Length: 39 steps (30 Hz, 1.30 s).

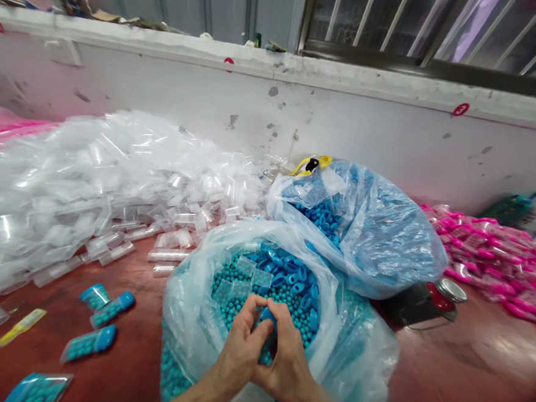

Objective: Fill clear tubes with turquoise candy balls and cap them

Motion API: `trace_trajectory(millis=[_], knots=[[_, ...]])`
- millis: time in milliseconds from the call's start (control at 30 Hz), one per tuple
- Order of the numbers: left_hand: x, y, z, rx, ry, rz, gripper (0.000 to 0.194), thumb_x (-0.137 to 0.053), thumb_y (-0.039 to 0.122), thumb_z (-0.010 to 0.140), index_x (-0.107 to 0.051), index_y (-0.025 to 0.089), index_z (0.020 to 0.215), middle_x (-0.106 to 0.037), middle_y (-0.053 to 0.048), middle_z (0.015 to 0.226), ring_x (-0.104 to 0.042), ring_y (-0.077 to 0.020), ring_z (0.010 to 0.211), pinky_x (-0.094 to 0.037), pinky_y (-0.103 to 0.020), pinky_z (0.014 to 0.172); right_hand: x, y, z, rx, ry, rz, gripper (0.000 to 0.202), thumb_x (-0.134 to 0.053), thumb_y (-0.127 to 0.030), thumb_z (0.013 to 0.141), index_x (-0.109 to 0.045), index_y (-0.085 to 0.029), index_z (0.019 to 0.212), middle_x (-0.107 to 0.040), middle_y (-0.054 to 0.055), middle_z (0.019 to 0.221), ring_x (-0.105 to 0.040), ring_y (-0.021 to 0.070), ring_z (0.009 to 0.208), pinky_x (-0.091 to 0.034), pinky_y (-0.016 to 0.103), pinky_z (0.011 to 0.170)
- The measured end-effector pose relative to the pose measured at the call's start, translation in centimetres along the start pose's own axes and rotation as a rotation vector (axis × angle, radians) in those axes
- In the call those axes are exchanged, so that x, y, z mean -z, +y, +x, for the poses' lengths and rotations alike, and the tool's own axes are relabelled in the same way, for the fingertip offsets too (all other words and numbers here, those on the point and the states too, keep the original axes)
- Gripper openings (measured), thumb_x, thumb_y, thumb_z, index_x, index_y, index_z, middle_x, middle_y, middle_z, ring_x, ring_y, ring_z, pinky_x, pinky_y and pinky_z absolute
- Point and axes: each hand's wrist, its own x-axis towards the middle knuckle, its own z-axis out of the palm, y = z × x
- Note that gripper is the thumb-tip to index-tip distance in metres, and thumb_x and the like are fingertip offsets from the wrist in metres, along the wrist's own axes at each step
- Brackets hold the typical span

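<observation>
Blue cap: above teal beads in the open bag; what's under it mostly hidden by fingers.
Left hand: grip narrow, closed on blue cap.
Right hand: grip narrow, same cap, fingertips meeting the left's.
Cap fit: can't tell if seated; uneven thumb pressure could make it skew or pop off.
Clear containers: loose on beads; a knock could bury them.
Bag rim: soft, near wrists; forearm snag could sag it, spilling beads onto counter.
Filled packs: counter, left; elbow could scatter them.
</observation>
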Motion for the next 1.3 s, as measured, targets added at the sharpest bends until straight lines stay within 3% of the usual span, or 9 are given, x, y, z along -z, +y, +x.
trace_trajectory(millis=[200,367,533,633,733,833,967,1167,1300], knots=[[0.4,-1.6,0.5,-0.037,0.001,0.106,0.007,-0.048,0.024,0.076,-0.048,0.019,0.081,-0.054,0.001,0.072,-0.051,-0.0122,0.07,-0.041,-0.023,0.069,-1.4,1.0,-1.5,-0.06,-0.006,-0.098,0.081,-0.064,-0.03,0.062,-0.021,-0.015,0.129,-0.047,0.017,0.117,-0.05,0.0306,0.105,-0.046,0.038,0.08],[2.1,-1.9,1.2,-0.065,0.008,0.319,0.014,-0.045,0.025,0.078,-0.049,0.019,0.089,-0.051,0.002,0.07,-0.048,-0.0123,0.065,-0.041,-0.024,0.064,-0.3,0.0,0.3,-0.314,-0.336,0.072,0.096,-0.066,-0.023,0.061,-0.007,-0.017,0.137,-0.035,0.016,0.131,-0.047,0.0267,0.108,-0.043,0.038,0.084],[9.2,1.7,0.3,-0.085,0.051,0.611,0.029,-0.041,0.036,0.081,-0.046,0.021,0.106,-0.057,0.0,0.083,-0.053,-0.0156,0.076,-0.043,-0.026,0.07,1.9,0.7,2.0,-0.375,-0.526,0.176,0.084,-0.062,-0.024,0.069,-0.013,-0.022,0.138,-0.04,0.011,0.128,-0.055,0.0167,0.087,-0.046,0.03,0.077],[14.9,3.6,-0.9,-0.095,0.301,1.027,0.036,-0.043,0.038,0.079,-0.047,0.021,0.11,-0.06,-0.005,0.092,-0.055,-0.0205,0.081,-0.043,-0.032,0.073,2.4,2.4,1.9,-0.343,-0.587,0.085,0.051,-0.052,-0.023,0.078,-0.039,-0.018,0.127,-0.055,0.008,0.11,-0.056,0.016,0.082,-0.043,0.03,0.079],[17.9,4.3,-1.6,-0.144,0.551,1.492,0.039,-0.039,0.033,0.08,-0.048,0.018,0.115,-0.059,-0.011,0.099,-0.054,-0.0271,0.087,-0.042,-0.041,0.076,1.7,3.3,2.1,-0.258,-0.633,-0.032,0.034,-0.048,-0.025,0.081,-0.052,-0.018,0.115,-0.06,0.007,0.103,-0.055,0.0191,0.092,-0.04,0.031,0.084],[16.8,3.8,-1.1,-0.321,0.57,1.588,0.039,-0.037,0.03,0.081,-0.05,0.014,0.114,-0.059,-0.013,0.099,-0.054,-0.028,0.09,-0.042,-0.041,0.079,-0.1,2.9,3.6,-0.174,-0.634,-0.155,0.031,-0.044,-0.022,0.084,-0.051,-0.02,0.113,-0.059,0.006,0.104,-0.054,0.0203,0.098,-0.041,0.03,0.083],[12.2,2.4,0.8,-0.426,0.318,1.315,0.032,-0.036,0.031,0.084,-0.055,0.02,0.107,-0.063,-0.006,0.096,-0.059,-0.0195,0.084,-0.045,-0.031,0.076,-3.3,2.4,6.6,-0.189,-0.629,-0.236,0.045,-0.049,-0.013,0.077,-0.042,-0.022,0.12,-0.051,0.009,0.112,-0.055,0.0222,0.094,-0.042,0.033,0.077],[8.3,0.6,3.3,-0.183,0.183,0.91,0.035,-0.041,0.031,0.08,-0.051,0.019,0.11,-0.062,-0.001,0.076,-0.057,-0.0144,0.062,-0.045,-0.026,0.061,-4.2,4.6,8.1,-0.357,-0.583,-0.097,0.021,-0.052,-0.01,0.072,-0.053,-0.016,0.092,-0.055,0.008,0.097,-0.054,0.0208,0.089,-0.04,0.034,0.078],[6.4,-1.3,4.2,0.161,0.113,0.449,0.049,-0.047,0.041,0.072,-0.042,0.013,0.111,-0.058,0.0,0.07,-0.056,-0.0127,0.052,-0.043,-0.023,0.045,-2.9,5.1,6.7,-0.509,-0.624,0.094,0.016,-0.04,-0.026,0.082,-0.051,-0.015,0.084,-0.051,-0.002,0.06,-0.054,0.0127,0.057,-0.046,0.024,0.054]])
